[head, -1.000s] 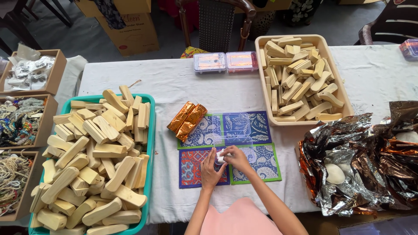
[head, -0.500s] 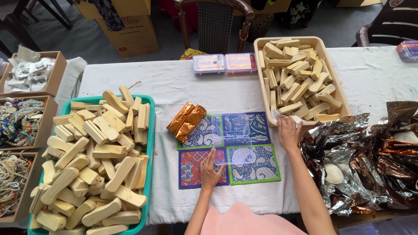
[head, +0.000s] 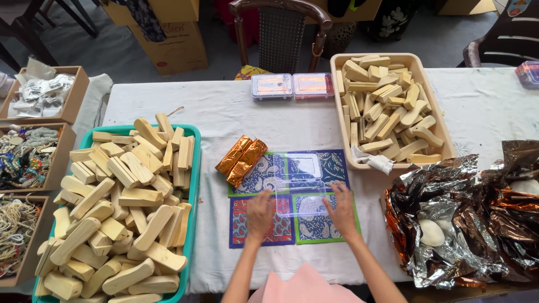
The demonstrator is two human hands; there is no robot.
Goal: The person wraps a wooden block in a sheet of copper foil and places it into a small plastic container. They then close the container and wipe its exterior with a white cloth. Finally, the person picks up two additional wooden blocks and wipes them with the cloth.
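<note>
A clear plastic case (head: 301, 183) lies open on patterned fabric squares (head: 292, 196) at the middle of the table. My left hand (head: 260, 214) rests at the case's lower left corner, fingers spread. My right hand (head: 342, 209) touches its lower right edge. Three orange foil-wrapped bars (head: 242, 160) lie just left of the case, on the squares' upper left corner.
A green tray (head: 193, 185) of wooden pieces fills the left. A beige tray (head: 393, 109) of similar pieces stands at the back right, with crumpled foil sheets (head: 466, 219) beside it. Two closed clear boxes (head: 292, 85) sit at the back. Cardboard boxes (head: 33, 146) of beads line the far left.
My right hand went over to the beige tray and came back to the fabric squares. The open clear case now lies on the squares under both hands.
</note>
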